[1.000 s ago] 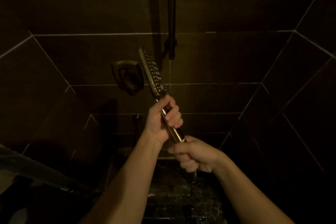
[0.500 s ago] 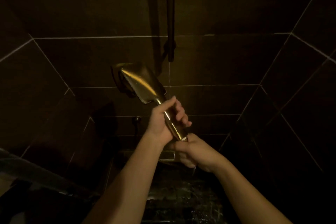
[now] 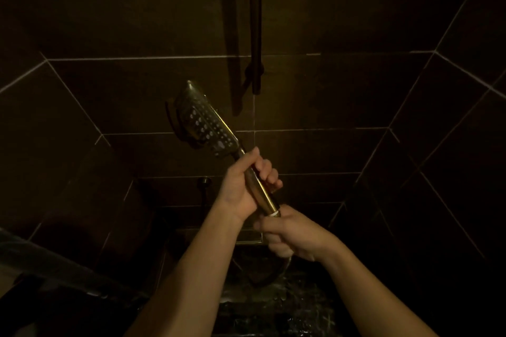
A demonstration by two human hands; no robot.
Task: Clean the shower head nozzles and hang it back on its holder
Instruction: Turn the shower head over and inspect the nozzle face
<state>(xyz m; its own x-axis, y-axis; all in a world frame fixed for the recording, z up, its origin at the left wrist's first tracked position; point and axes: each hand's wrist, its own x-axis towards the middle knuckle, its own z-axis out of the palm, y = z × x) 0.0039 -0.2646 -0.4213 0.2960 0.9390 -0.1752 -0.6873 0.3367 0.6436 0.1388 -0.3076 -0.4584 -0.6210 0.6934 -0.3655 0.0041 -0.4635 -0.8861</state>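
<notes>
A brass, rectangular shower head (image 3: 206, 123) points up and left, its nozzle face turned toward me with pale nozzle dots showing. My left hand (image 3: 246, 186) is wrapped around the brass handle just below the head. My right hand (image 3: 290, 235) grips the bottom end of the handle where the hose (image 3: 276, 273) joins. Behind the shower head, a brass wall fitting (image 3: 175, 123) is mostly hidden. A dark vertical rail (image 3: 256, 22) with a bracket runs down the wall above and to the right.
Dark tiled walls close in on three sides, meeting in a corner at the right. A small round wall outlet (image 3: 204, 182) sits below the head. The wet dark floor (image 3: 273, 309) lies under my arms. A grey ledge (image 3: 41, 262) crosses the lower left.
The shower head has been rotated about its handle: edge-on a second ago, smooth back toward me half a second ago, nozzle face toward me now. Both hands stayed on the handle.
</notes>
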